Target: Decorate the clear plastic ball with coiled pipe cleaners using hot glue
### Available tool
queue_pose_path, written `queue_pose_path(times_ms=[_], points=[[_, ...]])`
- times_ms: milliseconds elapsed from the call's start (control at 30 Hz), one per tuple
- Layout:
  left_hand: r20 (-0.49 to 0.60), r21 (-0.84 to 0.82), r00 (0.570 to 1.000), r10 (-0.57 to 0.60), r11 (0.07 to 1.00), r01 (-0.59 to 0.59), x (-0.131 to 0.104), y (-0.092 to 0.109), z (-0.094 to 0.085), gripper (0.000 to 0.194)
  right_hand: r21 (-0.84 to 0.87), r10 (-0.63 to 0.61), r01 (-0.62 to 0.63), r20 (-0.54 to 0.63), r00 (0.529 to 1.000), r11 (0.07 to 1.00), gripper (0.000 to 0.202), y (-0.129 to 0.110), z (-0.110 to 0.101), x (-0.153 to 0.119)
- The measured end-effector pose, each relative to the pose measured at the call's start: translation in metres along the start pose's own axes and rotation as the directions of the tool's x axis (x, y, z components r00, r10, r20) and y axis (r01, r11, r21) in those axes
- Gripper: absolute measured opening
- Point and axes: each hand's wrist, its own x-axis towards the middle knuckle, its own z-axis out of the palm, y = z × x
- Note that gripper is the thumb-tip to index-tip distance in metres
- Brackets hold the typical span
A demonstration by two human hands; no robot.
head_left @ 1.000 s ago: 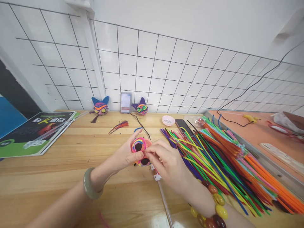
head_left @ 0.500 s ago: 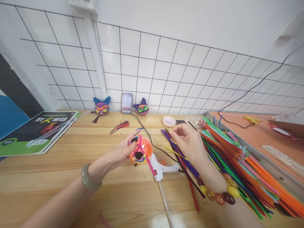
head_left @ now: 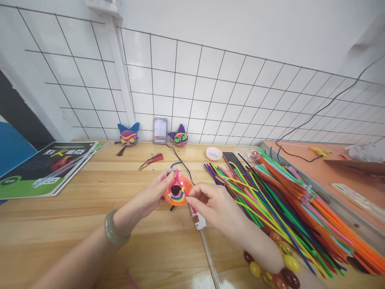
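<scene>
The left hand [head_left: 154, 187], thumb across the front, grips the orange ball [head_left: 187, 184] by its left side above the wooden table [head_left: 90, 245], left of the multicoloured pipe cleaners [head_left: 264, 208], while the right hand [head_left: 212, 202] pinches a pink strip [head_left: 194, 210] at the ball's right edge, beside the white glue gun [head_left: 199, 223].

Bright, even light, pale glare on the near tabletop [head_left: 162, 245], wide-angle stretch towards the edges, a pixelated upright panel [head_left: 160, 130].
</scene>
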Motion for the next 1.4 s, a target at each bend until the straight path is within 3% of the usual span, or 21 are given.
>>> queue_pose_path(times_ms=[133, 333, 400, 500, 700, 1100, 1400], points=[[0.021, -0.041, 0.999, 0.04, 0.998, -0.039, 0.0, -0.002, 0.003, 0.047, 0.023, -0.013, 0.014, -0.031, 0.999, 1.0, 0.01, 0.006, 0.002, 0.003], [0.2, -0.008, 0.97, 0.137, 0.99, -0.139, -0.005, 0.007, 0.007, 0.045, 0.024, -0.009, 0.01, -0.056, 0.998, 1.0, 0.01, 0.007, 0.004, 0.005], [0.215, 0.013, 0.961, 0.174, 0.983, -0.181, -0.004, 0.01, 0.008, 0.046, 0.023, -0.011, 0.012, -0.062, 0.998, 1.0, 0.01, 0.007, 0.003, 0.005], [0.152, 0.061, 0.965, 0.216, 0.972, -0.227, -0.002, 0.008, 0.006, 0.05, 0.051, -0.006, 0.009, -0.056, 0.998, 0.999, 0.013, 0.005, 0.0, 0.007], [0.034, 0.086, 0.977, 0.209, 0.974, -0.211, -0.001, 0.003, 0.004, 0.087, 0.13, 0.021, -0.013, -0.056, 0.998, 0.991, 0.017, 0.003, -0.003, 0.009], [0.048, 0.165, 0.977, 0.207, 0.963, -0.212, -0.004, 0.004, 0.006, 0.084, -0.096, -0.067, 0.055, -0.119, 0.991, 0.994, 0.012, 0.003, -0.001, 0.006], [0.005, 0.2, 0.976, 0.219, 0.956, -0.216, -0.003, 0.0, 0.011, 0.076, -0.333, -0.151, 0.095, -0.147, 0.978, 0.938, 0.01, 0.001, 0.004, 0.003]])
